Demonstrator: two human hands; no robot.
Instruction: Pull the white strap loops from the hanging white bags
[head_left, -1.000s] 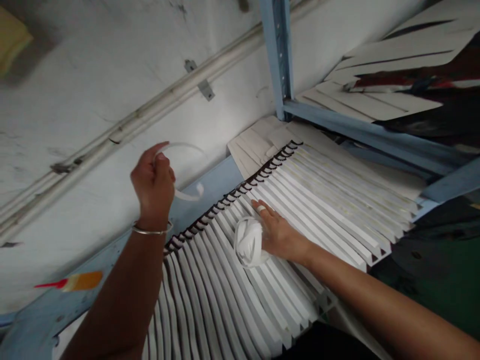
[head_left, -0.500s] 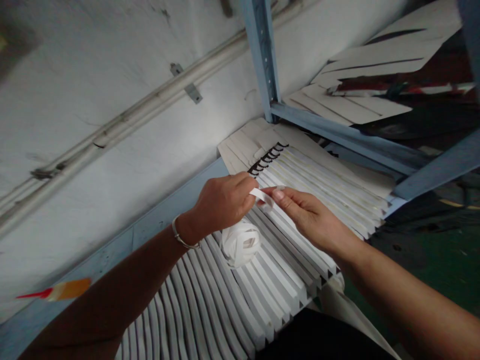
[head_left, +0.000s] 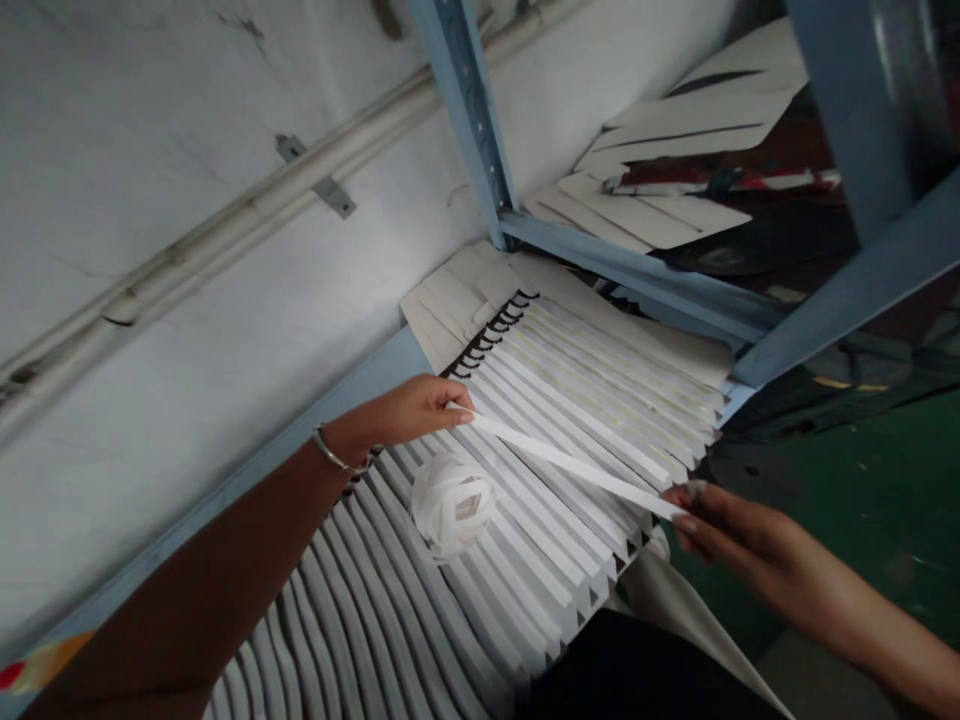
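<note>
A narrow white strip of tape (head_left: pixel 570 463) is stretched between my two hands, just over a row of parallel grey and white strips. My left hand (head_left: pixel 424 408), with a bracelet at the wrist, pinches its upper left end. The other end is pinched by my right hand (head_left: pixel 724 525), near the front ends of the row. Below my left hand a loose round roll of white tape (head_left: pixel 452 507) lies on the grey strips (head_left: pixel 375 620). Several pieces with yellowish lines (head_left: pixel 626 370) lie at the far side of the row.
A blue metal shelf frame (head_left: pixel 637 262) rises behind the work, with cut pale sheets (head_left: pixel 675 130) stacked beyond it. Pale card pieces (head_left: pixel 450 300) lie by the wall. A pipe (head_left: pixel 225 225) runs along the wall. At lower left, a yellow bottle with a red tip (head_left: pixel 52 662) is partly hidden.
My hands have moved apart. The right has drawn toward the lower right, and the tape now spans straight between them. The view has also shifted somewhat.
</note>
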